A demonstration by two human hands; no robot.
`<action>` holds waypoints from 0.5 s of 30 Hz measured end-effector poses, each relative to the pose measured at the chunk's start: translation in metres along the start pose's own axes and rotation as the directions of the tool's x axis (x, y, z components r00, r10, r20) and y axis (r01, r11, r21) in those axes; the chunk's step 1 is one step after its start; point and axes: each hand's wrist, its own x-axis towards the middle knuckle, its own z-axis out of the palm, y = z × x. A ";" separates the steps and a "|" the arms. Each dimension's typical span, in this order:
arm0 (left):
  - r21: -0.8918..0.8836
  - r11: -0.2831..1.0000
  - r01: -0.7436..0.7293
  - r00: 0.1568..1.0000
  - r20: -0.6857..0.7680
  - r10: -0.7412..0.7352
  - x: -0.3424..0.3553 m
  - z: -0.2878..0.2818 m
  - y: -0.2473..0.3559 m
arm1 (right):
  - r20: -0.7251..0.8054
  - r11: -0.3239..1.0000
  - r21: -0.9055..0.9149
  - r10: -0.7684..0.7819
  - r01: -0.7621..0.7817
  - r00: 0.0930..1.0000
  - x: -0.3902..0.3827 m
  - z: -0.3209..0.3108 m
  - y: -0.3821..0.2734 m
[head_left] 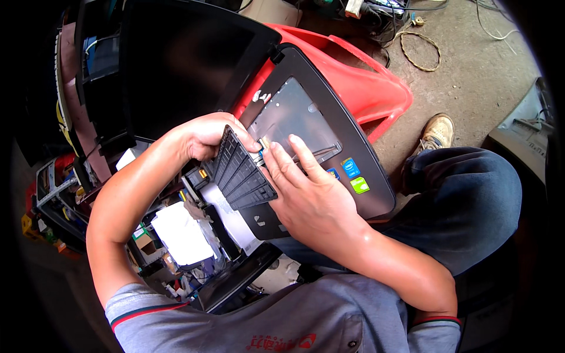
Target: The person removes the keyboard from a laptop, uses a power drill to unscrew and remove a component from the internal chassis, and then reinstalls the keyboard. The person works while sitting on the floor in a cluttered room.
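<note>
An open laptop (368,170) rests aslant across my lap and a red plastic stool, its dark screen (188,65) to the left. The keyboard is lifted out of its bay, which shows a bare metal plate (291,112). My left hand (215,135) is closed round the far edge of the tilted black keyboard (244,176), its thumb by a small blue-tipped ribbon cable (260,150). Stretched out over the laptop's base, my right hand (312,188) has its fingertips beside that cable. Its thumb is partly hidden by the keyboard's edge.
The red stool (376,88) stands under the laptop's far side. White papers (182,232) and boxes crowd the left, near a dark flat panel (238,279). A coiled cable (421,53) lies on the floor beyond. At the right is a grey casing (521,141).
</note>
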 end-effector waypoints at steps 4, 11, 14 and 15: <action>0.014 1.000 0.015 1.000 0.009 -0.015 0.002 -0.003 0.000 | 0.027 1.000 -0.011 -0.005 0.005 1.000 0.004 0.000 -0.002; 0.036 0.999 0.011 1.000 -0.020 -0.011 -0.004 0.002 0.005 | 0.057 1.000 0.000 -0.006 0.006 0.998 0.007 0.002 -0.005; 0.021 1.000 0.004 1.000 -0.030 -0.003 -0.005 0.005 0.006 | 0.060 1.000 -0.004 0.005 -0.005 0.998 0.008 0.003 -0.007; 0.021 1.000 0.004 1.000 -0.030 -0.003 -0.005 0.005 0.007 | 0.059 1.000 -0.008 0.011 -0.010 0.998 0.009 0.003 -0.007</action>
